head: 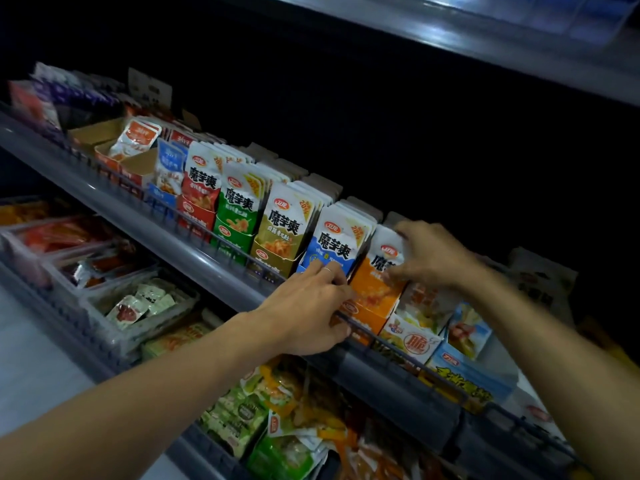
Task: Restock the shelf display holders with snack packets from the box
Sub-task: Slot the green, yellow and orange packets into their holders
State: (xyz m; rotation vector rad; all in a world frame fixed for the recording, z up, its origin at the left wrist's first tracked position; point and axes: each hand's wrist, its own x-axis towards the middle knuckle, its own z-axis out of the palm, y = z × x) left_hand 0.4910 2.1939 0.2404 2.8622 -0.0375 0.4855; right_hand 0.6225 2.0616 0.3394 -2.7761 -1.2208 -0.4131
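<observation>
A row of cardboard display holders stands on the middle shelf, each packed with upright snack packets. My right hand (429, 252) grips the orange-and-white packets (379, 271) at the top of the orange holder (370, 315). My left hand (311, 313) curls round the front left corner of that orange holder, its fingers lying next to the blue holder (329, 252). To the left stand the olive holder (277, 242), the green holder (235, 223) and the red holder (197, 202), all full. No supply box is in view.
A grey shelf rail (194, 258) with a wire front guard runs diagonally. Right of the orange holder stand other snack boxes (460, 358). Below are clear bins (138, 306) and loose green and orange packets (277, 410). A dark shelf underside (450, 46) hangs above.
</observation>
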